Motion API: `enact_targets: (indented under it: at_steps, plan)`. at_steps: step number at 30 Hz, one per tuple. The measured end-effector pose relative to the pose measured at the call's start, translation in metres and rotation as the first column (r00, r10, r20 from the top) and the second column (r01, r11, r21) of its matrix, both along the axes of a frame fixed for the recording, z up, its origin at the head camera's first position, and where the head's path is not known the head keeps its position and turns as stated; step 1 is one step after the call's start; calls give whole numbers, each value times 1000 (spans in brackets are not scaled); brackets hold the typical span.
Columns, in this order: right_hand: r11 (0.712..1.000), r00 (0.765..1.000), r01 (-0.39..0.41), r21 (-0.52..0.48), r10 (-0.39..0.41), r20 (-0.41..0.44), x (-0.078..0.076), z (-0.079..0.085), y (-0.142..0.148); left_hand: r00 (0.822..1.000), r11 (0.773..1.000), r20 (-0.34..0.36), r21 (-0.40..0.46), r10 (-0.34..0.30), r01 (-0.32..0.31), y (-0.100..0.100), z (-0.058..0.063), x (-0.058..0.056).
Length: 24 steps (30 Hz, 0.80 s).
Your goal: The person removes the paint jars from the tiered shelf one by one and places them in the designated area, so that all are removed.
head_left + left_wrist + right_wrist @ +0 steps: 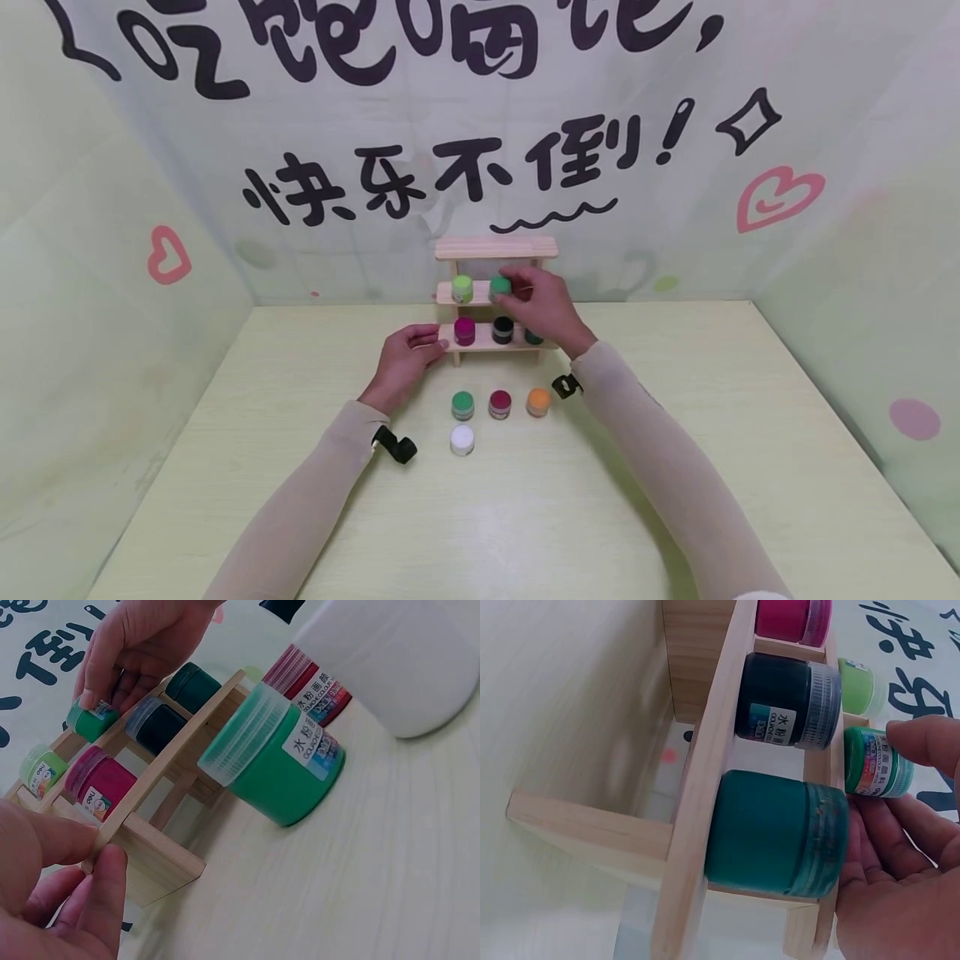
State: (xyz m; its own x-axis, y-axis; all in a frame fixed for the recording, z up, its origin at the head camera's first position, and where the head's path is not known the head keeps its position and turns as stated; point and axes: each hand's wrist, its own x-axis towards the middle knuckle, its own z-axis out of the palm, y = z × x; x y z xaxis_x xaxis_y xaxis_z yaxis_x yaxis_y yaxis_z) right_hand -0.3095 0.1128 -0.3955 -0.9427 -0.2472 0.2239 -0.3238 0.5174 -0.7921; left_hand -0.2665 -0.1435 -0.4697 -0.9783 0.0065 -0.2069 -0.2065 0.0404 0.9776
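A small wooden tiered rack point(497, 247) stands at the back of the table. My right hand point(547, 307) holds a green paint jar point(868, 761) on the middle tier, thumb and fingers at its lid. Beside that jar is a light green paint jar point(462, 289). On the lowest tier sit a magenta paint jar point(464, 332), a very dark paint jar point(776, 701) and a dark teal paint jar point(772, 832). With thumb and fingers, my left hand point(405, 360) pinches the left end of the lowest board point(161, 761).
In front of the rack, a green jar point(462, 405), a dark red jar point(499, 404) and an orange jar point(537, 402) form a row on the table point(300, 500). A white jar point(462, 439) stands nearer. Behind the rack hangs a cloth backdrop point(360, 258) with black lettering.
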Motion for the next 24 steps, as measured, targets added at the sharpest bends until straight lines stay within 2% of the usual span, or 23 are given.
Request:
enact_targets:
  at_steps: [11, 16, 24]
  plan:
    - [998, 1000, -21, -57, 20, -16, 16, -1, 8, 1000, 1000, -3, -11, 1, -1, 1, 1, 1]
    - [999, 1000, -27, -43, 26, -17, 25, -1, 9, 1000, 1000, -6, -11, 1, -1, 1, 2, 1]
    - [994, 997, -73, -83, 71, -24, 37, -5, 12, 1000, 1000, 5, -14, -2, 3, 0, 2, -1]
